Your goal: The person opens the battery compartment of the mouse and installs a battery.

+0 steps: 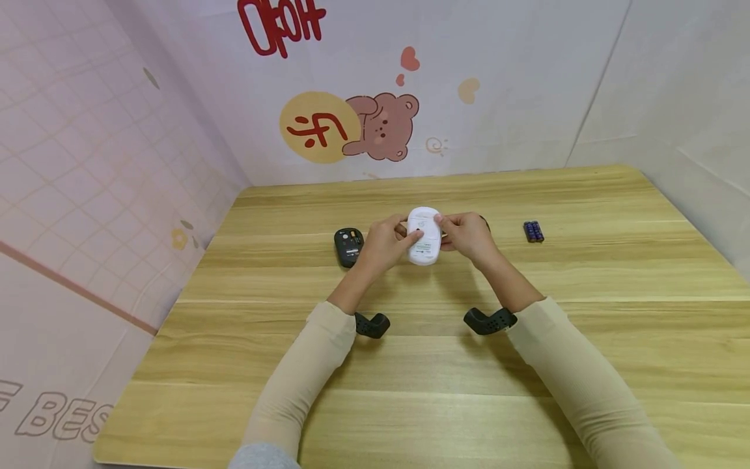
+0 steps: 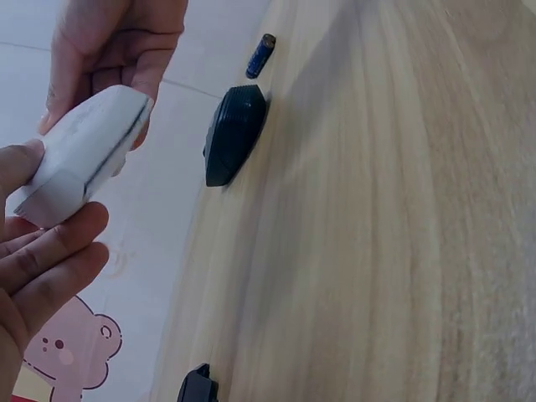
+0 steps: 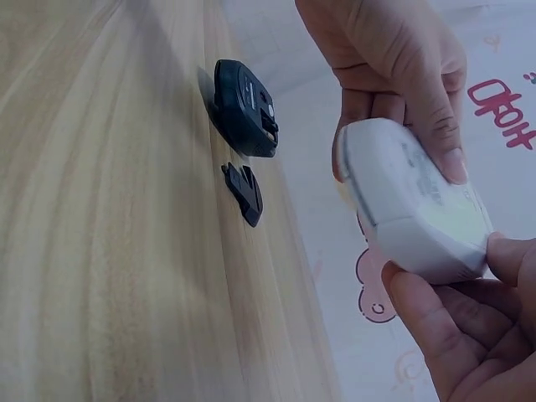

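While hands (image 1: 385, 242) (image 1: 471, 236) hold mouse (image 1: 428, 241), batteries (image 1: 534, 231) lie rightward.

White mouse (image 1: 426, 242), black mouse (image 1: 346, 246), blue batteries (image 1: 530, 232), beige sleeves (image 1: 592, 384), yellowish wood-grained table (image 1: 410, 374)

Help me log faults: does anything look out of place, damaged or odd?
A black mouse lies underside up on the table, and a flat black piece lies loose near it. That looks odd because the piece may belong on the mouse. I see no spill or clear damage.
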`<state>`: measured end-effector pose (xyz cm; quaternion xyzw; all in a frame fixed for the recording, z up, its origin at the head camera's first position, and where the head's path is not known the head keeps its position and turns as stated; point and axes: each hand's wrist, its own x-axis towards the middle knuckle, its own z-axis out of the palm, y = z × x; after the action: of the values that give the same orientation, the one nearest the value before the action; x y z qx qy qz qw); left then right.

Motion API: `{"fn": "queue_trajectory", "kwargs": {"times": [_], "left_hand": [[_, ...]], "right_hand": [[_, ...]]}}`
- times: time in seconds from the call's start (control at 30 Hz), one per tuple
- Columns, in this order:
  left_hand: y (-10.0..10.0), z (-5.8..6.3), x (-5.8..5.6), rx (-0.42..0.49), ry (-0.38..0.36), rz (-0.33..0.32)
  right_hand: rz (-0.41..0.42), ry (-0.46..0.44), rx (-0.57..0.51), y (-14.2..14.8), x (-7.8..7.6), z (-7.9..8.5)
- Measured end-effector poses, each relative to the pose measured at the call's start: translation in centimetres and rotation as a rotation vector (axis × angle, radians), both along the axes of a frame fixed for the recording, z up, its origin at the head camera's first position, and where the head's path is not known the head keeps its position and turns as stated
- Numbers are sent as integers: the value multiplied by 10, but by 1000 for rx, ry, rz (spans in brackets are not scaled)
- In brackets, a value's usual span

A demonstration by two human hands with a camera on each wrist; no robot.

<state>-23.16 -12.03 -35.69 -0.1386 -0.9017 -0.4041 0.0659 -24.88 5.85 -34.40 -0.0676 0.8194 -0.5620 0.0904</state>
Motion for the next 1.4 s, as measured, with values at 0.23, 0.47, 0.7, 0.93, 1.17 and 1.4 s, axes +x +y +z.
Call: {"fn": "queue_trajectory", "kwargs": {"times": [0.23, 0.47, 0.7, 0.93, 1.17, 1.4], "left_hand": [[0, 1, 0, 88, -49, -26], [-1, 0, 1, 129, -77, -80], [-2, -1, 1, 182, -107, -78], [-5, -2, 1, 252, -139, -107], [-6, -3, 0, 265, -142, -122], [-5, -4, 1, 292, -165, -129]], "right_hand": [[13, 18, -25, 1, 0, 0], [82, 10, -68, 5, -1, -2], [157, -61, -120, 9, 0, 1], [183, -68, -93, 10, 1, 2], [190, -63, -92, 10, 1, 3], [181, -21, -47, 10, 2, 5]]}}
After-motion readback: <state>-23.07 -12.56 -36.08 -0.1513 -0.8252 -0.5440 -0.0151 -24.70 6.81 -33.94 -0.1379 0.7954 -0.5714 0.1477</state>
